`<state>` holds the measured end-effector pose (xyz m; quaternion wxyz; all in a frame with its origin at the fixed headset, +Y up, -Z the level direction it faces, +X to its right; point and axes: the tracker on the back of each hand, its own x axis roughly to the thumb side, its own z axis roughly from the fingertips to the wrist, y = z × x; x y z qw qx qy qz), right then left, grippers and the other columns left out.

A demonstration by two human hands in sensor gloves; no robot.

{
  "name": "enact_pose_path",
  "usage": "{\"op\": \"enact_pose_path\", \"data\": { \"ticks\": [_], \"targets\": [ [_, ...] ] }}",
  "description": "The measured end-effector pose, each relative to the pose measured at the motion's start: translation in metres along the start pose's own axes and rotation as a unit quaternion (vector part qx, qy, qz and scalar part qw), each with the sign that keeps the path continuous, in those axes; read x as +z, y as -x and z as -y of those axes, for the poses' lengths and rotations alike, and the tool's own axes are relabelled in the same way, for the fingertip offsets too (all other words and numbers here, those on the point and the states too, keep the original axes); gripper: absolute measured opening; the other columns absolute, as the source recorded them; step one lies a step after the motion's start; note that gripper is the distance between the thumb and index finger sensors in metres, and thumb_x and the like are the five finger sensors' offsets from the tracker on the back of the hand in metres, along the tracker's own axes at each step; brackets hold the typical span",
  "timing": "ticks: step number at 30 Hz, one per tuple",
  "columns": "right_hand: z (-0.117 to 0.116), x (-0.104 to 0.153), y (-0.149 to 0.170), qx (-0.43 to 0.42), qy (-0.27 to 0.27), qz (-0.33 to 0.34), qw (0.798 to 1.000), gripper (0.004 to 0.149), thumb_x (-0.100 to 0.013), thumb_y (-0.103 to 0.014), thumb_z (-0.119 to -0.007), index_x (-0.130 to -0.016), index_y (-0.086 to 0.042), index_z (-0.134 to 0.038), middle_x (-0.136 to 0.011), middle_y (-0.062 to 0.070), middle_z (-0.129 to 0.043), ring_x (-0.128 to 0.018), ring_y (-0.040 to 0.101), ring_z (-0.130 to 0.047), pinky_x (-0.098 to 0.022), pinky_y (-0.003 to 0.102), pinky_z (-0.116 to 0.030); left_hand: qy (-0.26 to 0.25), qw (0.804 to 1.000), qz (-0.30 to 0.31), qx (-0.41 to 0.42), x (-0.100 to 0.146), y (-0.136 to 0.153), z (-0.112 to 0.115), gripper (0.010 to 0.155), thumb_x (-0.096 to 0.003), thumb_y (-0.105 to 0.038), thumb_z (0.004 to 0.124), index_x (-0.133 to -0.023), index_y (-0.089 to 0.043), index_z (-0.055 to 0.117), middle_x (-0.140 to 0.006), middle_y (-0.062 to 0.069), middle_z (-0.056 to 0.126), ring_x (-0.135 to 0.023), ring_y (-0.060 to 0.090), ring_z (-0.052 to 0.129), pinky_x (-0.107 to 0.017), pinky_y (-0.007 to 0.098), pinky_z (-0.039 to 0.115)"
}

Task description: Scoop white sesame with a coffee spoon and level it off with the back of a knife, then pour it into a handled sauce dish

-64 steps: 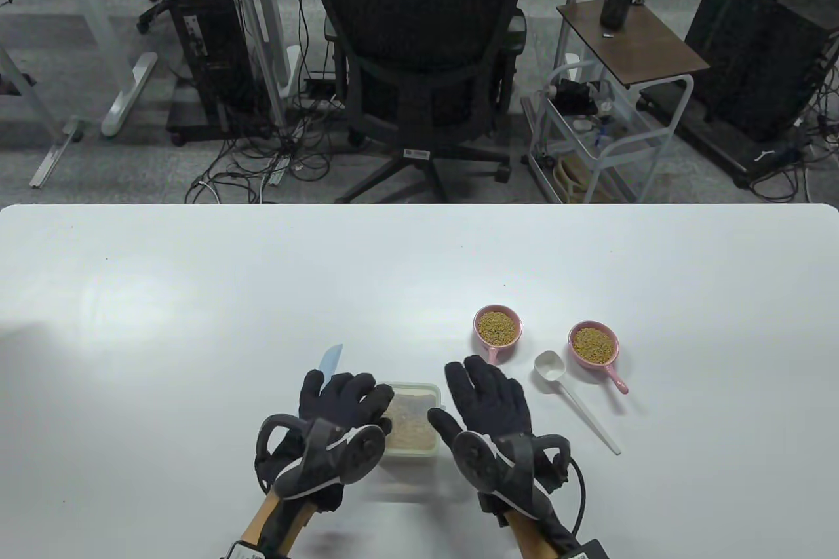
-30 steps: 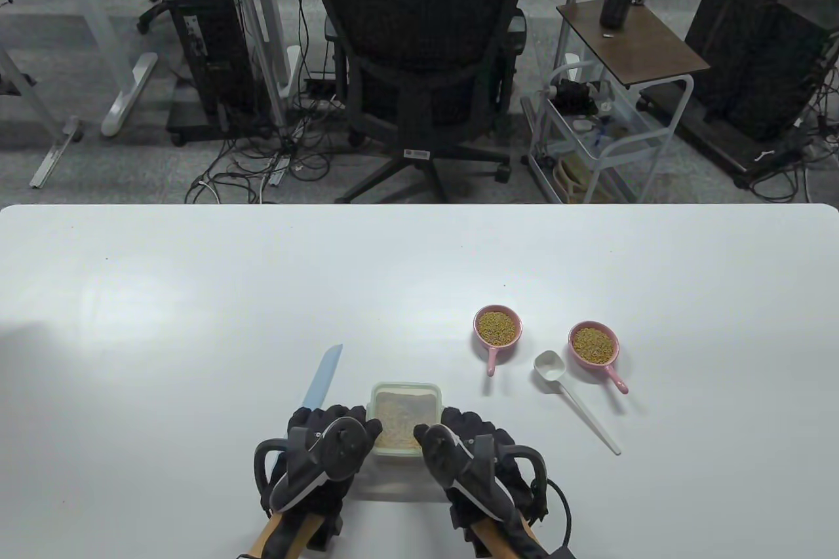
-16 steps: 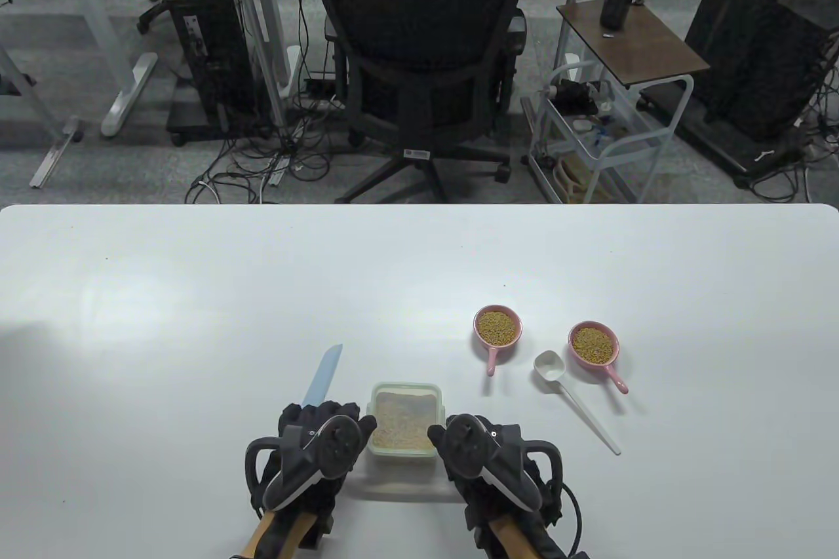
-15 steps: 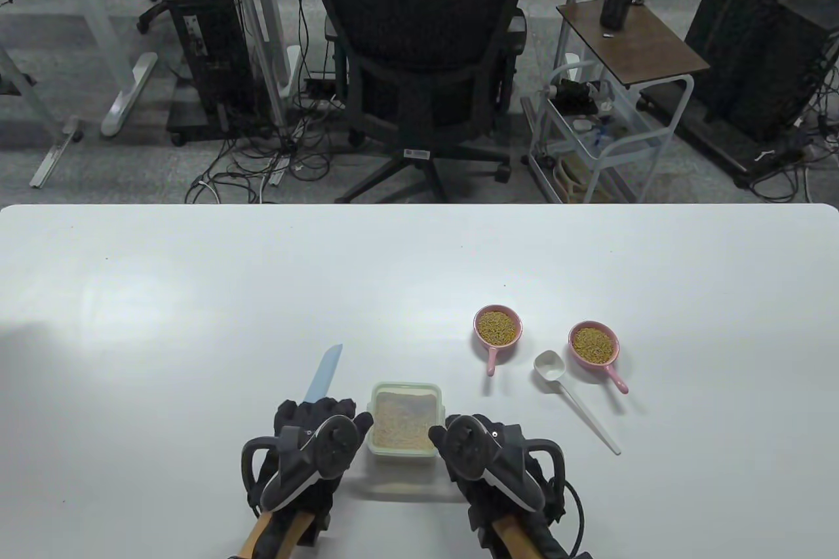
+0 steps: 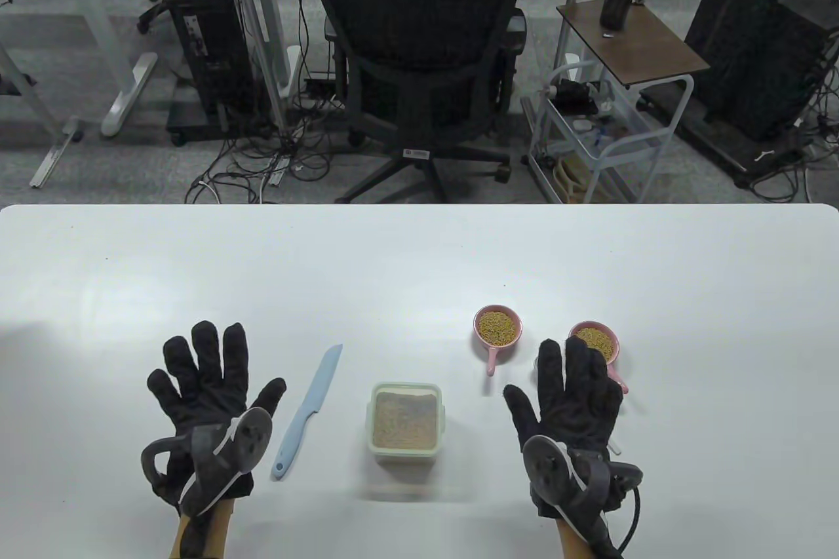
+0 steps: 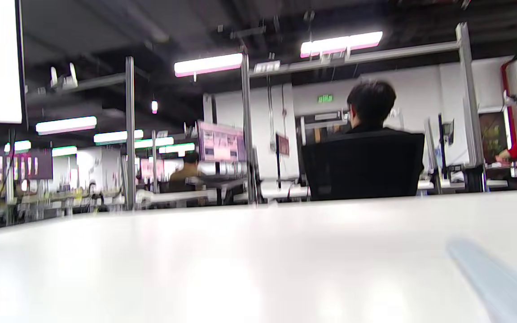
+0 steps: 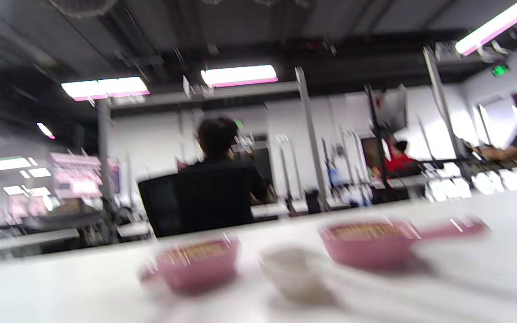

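Note:
A clear square container of white sesame (image 5: 405, 424) stands near the table's front edge. A light blue knife (image 5: 308, 411) lies to its left; its blurred blade (image 6: 487, 278) shows in the left wrist view. My left hand (image 5: 210, 369) lies flat with fingers spread, left of the knife and holding nothing. My right hand (image 5: 577, 382) is flat and open over the white coffee spoon, which it mostly hides in the table view. The spoon bowl (image 7: 292, 269) shows in the right wrist view. Two pink handled sauce dishes (image 5: 498, 327) (image 5: 593, 341) hold brownish grain.
The white table (image 5: 419, 257) stretches far beyond the objects. Behind its far edge a person sits in a black office chair (image 5: 419, 61). A small cart (image 5: 609, 146) and desks stand further back on the floor.
Both hands left the sesame container's sides and swung outward. The left one went left past the knife, the right one right over the spoon; both now lie with fingers spread.

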<state>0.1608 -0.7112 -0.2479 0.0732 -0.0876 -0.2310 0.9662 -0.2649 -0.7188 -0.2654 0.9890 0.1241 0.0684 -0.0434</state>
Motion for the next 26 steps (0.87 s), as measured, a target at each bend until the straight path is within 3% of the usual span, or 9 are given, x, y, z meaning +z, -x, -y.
{"op": "enact_pose_path", "data": {
  "ticks": [5, 13, 26],
  "targets": [
    [-0.021, 0.0, 0.007, 0.033, -0.057, -0.019, 0.998, 0.078, -0.056, -0.065, -0.055, -0.121, -0.03, -0.029, -0.128, 0.012, -0.02, -0.114, 0.042, -0.024, -0.076, 0.067, -0.029, 0.051, 0.998, 0.008, -0.027, -0.003, -0.001, 0.021, 0.089, -0.0505, -0.073, 0.038, -0.118, -0.029, 0.001, -0.127, 0.013, 0.004, -0.109, 0.05, 0.004, -0.072, 0.073, 0.022],
    [-0.02, 0.001, 0.005, 0.039, -0.043, -0.007, 0.998, 0.078, -0.056, -0.065, -0.056, -0.121, -0.03, -0.029, -0.128, 0.012, -0.021, -0.114, 0.042, -0.024, -0.076, 0.067, -0.029, 0.027, 0.999, 0.017, -0.011, -0.002, -0.008, 0.016, 0.089, -0.0506, -0.073, 0.04, -0.118, -0.028, 0.002, -0.127, 0.013, 0.005, -0.109, 0.05, 0.005, -0.071, 0.073, 0.022],
    [-0.023, 0.001, 0.003, 0.046, -0.06, 0.0, 0.997, 0.078, -0.056, -0.065, -0.056, -0.121, -0.031, -0.029, -0.128, 0.011, -0.021, -0.114, 0.042, -0.025, -0.076, 0.066, -0.029, 0.052, 0.999, 0.011, -0.008, -0.003, -0.004, 0.021, 0.09, -0.0506, -0.073, 0.039, -0.119, -0.028, 0.003, -0.127, 0.013, 0.005, -0.109, 0.05, 0.005, -0.071, 0.074, 0.022]
  ]
}}
